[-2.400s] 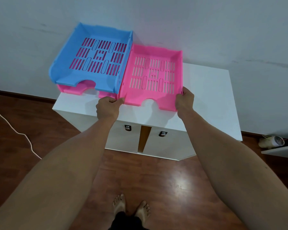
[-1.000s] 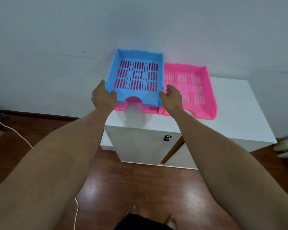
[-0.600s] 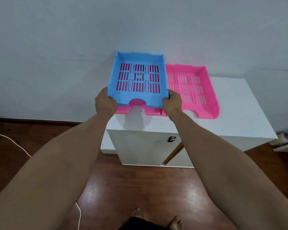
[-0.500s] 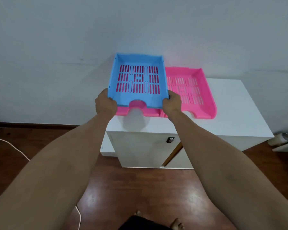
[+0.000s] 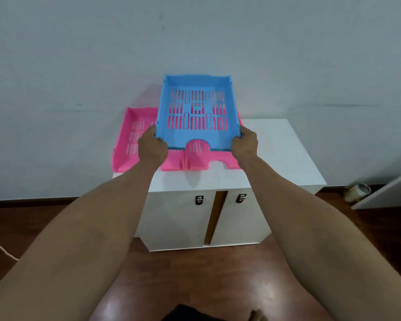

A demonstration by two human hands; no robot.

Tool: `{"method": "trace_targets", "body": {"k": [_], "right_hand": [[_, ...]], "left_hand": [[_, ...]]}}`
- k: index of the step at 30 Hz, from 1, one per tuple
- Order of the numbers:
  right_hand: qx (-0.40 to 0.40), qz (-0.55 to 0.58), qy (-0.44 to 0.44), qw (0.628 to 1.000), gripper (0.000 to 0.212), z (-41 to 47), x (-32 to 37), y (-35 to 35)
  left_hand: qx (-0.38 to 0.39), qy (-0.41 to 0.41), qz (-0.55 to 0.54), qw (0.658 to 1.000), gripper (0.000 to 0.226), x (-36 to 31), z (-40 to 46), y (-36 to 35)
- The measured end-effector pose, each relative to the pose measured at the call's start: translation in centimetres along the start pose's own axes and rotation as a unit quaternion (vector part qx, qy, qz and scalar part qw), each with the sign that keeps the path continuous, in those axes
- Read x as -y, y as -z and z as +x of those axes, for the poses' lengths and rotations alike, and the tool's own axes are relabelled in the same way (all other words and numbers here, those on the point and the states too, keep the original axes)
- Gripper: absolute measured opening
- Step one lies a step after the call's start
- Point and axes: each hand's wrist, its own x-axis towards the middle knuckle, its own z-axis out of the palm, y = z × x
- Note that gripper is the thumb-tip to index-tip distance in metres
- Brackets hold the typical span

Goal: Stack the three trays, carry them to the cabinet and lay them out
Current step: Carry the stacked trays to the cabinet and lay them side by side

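Observation:
A blue slotted tray (image 5: 196, 133) is held in the air above the white cabinet (image 5: 280, 154). My left hand (image 5: 151, 148) grips its front left corner and my right hand (image 5: 245, 144) grips its front right corner. Below it, two pink trays lie side by side on the cabinet top. The left pink tray (image 5: 131, 137) overhangs the cabinet's left edge. The other pink tray (image 5: 202, 159) lies directly under the blue one and is mostly hidden by it.
The cabinet stands against a pale wall and has two doors with small metal latches (image 5: 199, 200); a gap shows between them. The right part of its top is bare white. A roll of tape (image 5: 357, 192) and a white board (image 5: 387, 193) are at the right on the dark wooden floor.
Both hands lifted the blue tray off the left pink tray and carried it rightwards, so it now hangs over the other pink tray. The left pink tray is uncovered.

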Motion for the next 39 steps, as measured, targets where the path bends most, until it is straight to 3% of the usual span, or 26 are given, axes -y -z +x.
{"method": "trace_targets", "body": {"k": [15,18,25,32,39], "right_hand": [[-0.009,-0.042,-0.007,0.999,0.039,9.1,-8.1,20.6],[-0.009,-0.042,-0.009,0.999,0.045,10.7,-9.9,22.8],[-0.005,-0.025,-0.028,0.999,0.052,12.8,-13.4,26.1],[-0.003,-0.021,-0.058,0.998,0.051,13.8,-17.1,26.7],[0.007,-0.026,-0.067,0.997,0.051,14.6,-19.6,26.5]], "left_hand": [[0.004,-0.004,-0.009,1.000,0.041,-11.4,-7.5,-19.2],[0.008,0.002,0.004,1.000,0.038,-12.5,-8.6,-21.8],[0.037,0.021,0.013,0.999,0.037,-13.7,-10.0,-25.9],[0.065,0.073,0.025,0.995,0.065,-13.3,-10.3,-28.4],[0.076,0.096,0.035,0.992,0.067,-12.5,-11.3,-30.2]]}}
